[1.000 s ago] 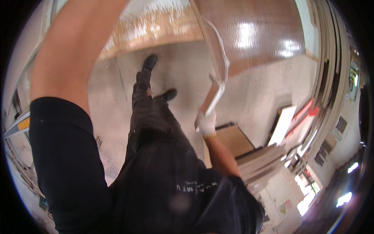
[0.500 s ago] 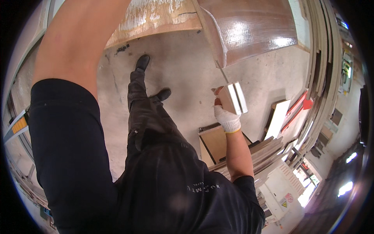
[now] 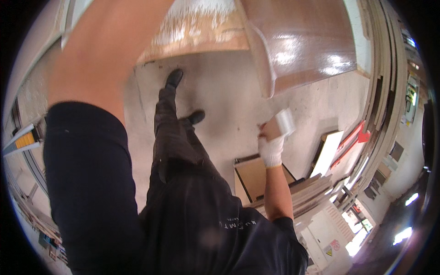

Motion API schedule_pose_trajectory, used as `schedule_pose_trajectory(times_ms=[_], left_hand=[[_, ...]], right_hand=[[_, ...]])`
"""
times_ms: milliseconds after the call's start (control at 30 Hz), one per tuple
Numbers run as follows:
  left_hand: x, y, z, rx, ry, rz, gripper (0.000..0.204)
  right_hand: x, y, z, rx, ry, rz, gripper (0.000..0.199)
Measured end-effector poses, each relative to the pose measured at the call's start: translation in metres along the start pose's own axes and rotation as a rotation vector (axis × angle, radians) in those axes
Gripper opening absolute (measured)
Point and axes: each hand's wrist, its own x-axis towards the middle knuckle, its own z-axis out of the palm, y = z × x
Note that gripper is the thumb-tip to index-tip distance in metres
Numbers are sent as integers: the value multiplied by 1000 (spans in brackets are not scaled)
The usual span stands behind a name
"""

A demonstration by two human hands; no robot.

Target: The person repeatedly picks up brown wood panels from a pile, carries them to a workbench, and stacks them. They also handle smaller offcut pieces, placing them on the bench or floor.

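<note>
My right hand (image 3: 271,147), in a white knitted glove with bare fingertips, is closed around a small pale block (image 3: 277,126) with a white outer face. Motion smears the block; the earlier picture shows two white layers with a dark gap. It is held over the floor, below the near corner of a glossy brown sheet (image 3: 311,43) and apart from it. My left forearm (image 3: 98,55) reaches up past the upper edge, so the left hand is out of sight. Beside that arm lies a wooden surface (image 3: 197,39) streaked with white.
Long stacked boards (image 3: 380,82) run along the right side. A framed tan panel (image 3: 250,178) stands low behind my right wrist. A white board (image 3: 326,153) and a red frame (image 3: 347,144) lean nearby. My shoes (image 3: 174,78) are on the concrete floor (image 3: 220,91).
My right hand has lowered slightly with the block, which has turned and moved off from the brown sheet's corner. My left forearm has shifted slightly right. The whole view has shifted a little.
</note>
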Motion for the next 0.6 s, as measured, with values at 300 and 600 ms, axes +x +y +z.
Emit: schedule_pose_trajectory(times_ms=[300, 600], left_hand=[[16, -17, 21, -134, 354, -123, 51], [-154, 141, -27, -780, 466, -176, 18]], right_hand=[[134, -51, -183, -112, 404, -52, 40], [382, -97, -273, -365, 367, 139, 54]])
